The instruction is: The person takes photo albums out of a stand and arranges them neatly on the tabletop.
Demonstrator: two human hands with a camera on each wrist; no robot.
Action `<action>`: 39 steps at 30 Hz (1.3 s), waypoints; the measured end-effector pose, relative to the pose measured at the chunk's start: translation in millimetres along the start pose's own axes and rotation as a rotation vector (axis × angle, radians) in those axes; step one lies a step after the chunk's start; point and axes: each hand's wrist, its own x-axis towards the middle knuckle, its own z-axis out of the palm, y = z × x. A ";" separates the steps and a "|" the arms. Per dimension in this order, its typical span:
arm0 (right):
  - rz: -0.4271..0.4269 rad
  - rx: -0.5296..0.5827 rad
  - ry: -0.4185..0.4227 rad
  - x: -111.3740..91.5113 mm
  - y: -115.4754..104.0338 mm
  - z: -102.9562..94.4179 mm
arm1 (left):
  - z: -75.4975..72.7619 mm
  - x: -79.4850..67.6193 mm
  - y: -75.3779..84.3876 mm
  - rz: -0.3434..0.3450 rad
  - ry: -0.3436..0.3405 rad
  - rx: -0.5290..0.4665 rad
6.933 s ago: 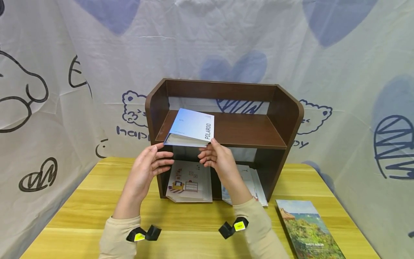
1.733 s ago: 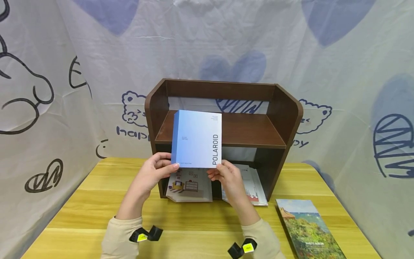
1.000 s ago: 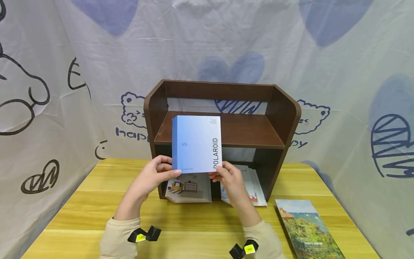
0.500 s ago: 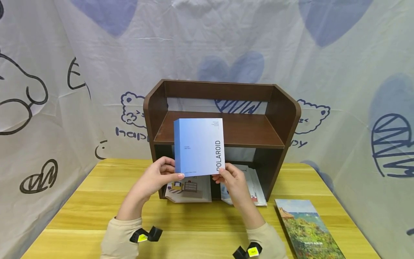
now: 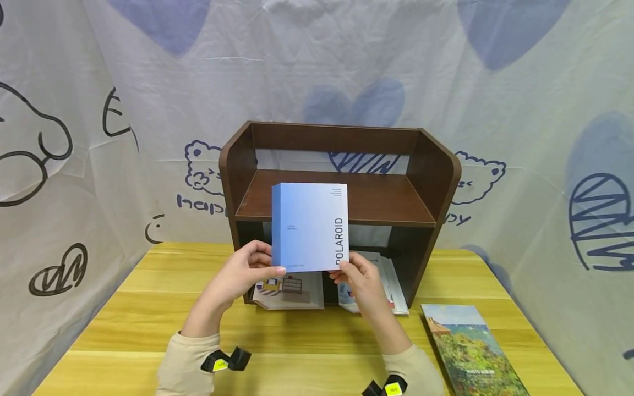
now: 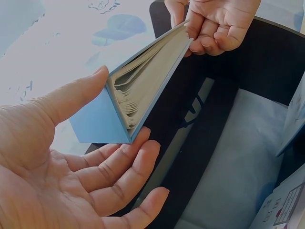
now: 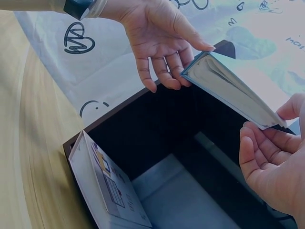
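Both hands hold up a blue-to-white photo album (image 5: 313, 226) lettered POLAROID, in front of the brown shelf (image 5: 342, 129). My left hand (image 5: 242, 273) pinches its lower left corner by the spine, thumb on the cover and fingers beneath. At the lower right corner, my right hand (image 5: 364, 278) pinches the cover edges between thumb and fingers. From the left wrist, the album (image 6: 147, 76) shows its page edges, fanned wider at the spine and narrow toward the right hand (image 6: 221, 24). In the right wrist view its page edges (image 7: 228, 90) run between both hands.
Two illustrated books stand in the shelf's lower level, a left one (image 5: 289, 297) and a right one (image 5: 393, 286), partly hidden by the hands. A landscape-covered photo album (image 5: 470, 346) lies on the wooden table (image 5: 124, 330) at the right. A printed cloth (image 5: 317, 66) hangs behind.
Several seconds ago the album lay tilted back with its page edges facing me; its cover now faces me. Over the last second, both hands have shifted it slightly right and down.
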 end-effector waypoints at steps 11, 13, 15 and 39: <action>-0.031 -0.046 -0.034 -5.9 -1.6 -10.1 | 5.4 1.0 0.3 -0.006 -0.016 -0.013; -0.044 -0.053 -0.056 -6.9 -1.7 -12.6 | 6.4 0.9 0.3 -0.001 -0.022 -0.019; -0.057 -0.054 -0.075 -8.2 -2.2 -14.7 | 7.3 0.8 0.2 0.003 -0.024 -0.025; -0.046 -0.177 -0.099 -22.0 -3.6 -34.7 | 19.0 1.0 2.4 0.013 -0.048 -0.011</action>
